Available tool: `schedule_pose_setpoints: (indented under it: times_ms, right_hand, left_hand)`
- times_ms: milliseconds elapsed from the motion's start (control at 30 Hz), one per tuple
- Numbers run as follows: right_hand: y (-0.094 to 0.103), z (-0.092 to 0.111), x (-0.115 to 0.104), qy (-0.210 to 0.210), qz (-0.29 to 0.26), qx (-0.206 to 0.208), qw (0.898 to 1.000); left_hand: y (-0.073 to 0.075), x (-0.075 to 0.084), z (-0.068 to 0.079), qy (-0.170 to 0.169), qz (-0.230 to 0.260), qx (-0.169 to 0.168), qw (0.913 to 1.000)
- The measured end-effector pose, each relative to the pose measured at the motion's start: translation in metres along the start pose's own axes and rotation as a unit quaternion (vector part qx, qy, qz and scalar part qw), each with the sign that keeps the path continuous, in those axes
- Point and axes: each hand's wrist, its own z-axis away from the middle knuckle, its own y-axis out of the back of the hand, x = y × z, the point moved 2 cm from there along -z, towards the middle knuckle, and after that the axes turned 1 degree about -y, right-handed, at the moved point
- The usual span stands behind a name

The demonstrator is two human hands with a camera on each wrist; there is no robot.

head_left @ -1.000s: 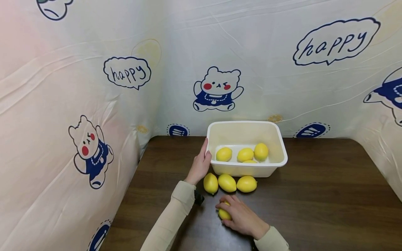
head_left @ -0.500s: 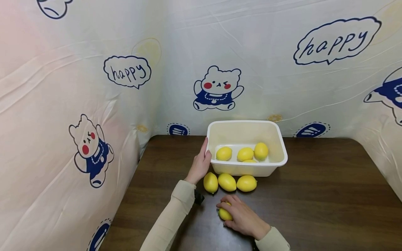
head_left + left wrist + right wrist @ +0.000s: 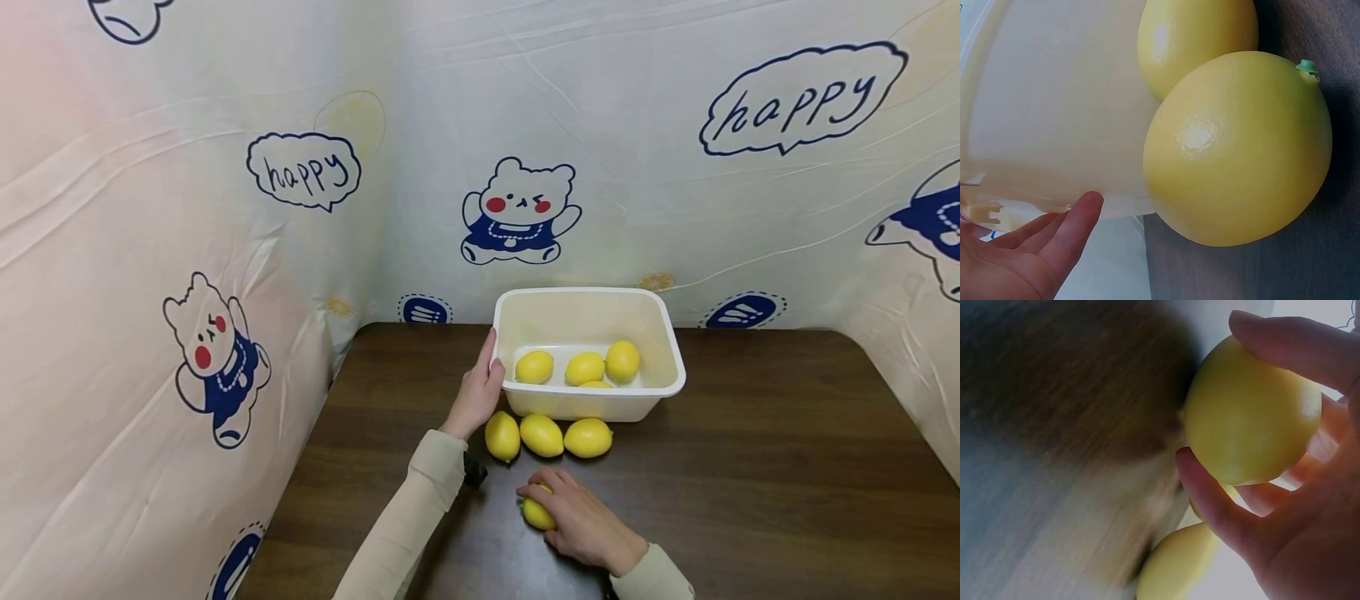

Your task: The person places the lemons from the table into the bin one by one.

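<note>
A white rectangular plastic bin (image 3: pixel 585 406) stands toward the back of the table. My left hand (image 3: pixel 476 396) rests along its left wall, fingers straight; in the left wrist view the thumb (image 3: pixel 1075 228) touches the bin's wall. Nearer the front, my right hand (image 3: pixel 581 517) curls its fingers and thumb round a yellow lemon (image 3: pixel 537 510), which is low at the tabletop. The right wrist view has this lemon (image 3: pixel 1250 419) between thumb and fingers. Whether it touches the wood I cannot tell. Several lemons (image 3: pixel 587 368) lie inside the bin, one partly hidden behind its front rim.
Three lemons sit in a row before the bin: a left one (image 3: pixel 502 437), a middle one (image 3: pixel 542 436) and a right one (image 3: pixel 588 438). A dark wooden table (image 3: pixel 787 467) bears everything. Printed cloth (image 3: pixel 615 208) hangs behind and along the sides.
My right hand and its lemon have shifted very slightly to the right and toward me. The left hand, the bin and the other lemons have stayed where they were.
</note>
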Motion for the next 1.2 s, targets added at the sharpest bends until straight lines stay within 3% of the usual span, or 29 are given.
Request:
schedule_pose_setpoints:
  times_ms: [467,1200]
  right_hand:
    - [0.0002,0.004,-0.0042,0.017,0.024,0.001,1.0]
    - [0.0062,0.0045,-0.0018,0.003,0.024,0.014,1.0]
  left_hand:
    - [0.0006,0.001,0.0019,0.0,0.009,-0.004,1.0]
    - [-0.0003,-0.0015,0.0004,-0.006,0.004,0.002,1.0]
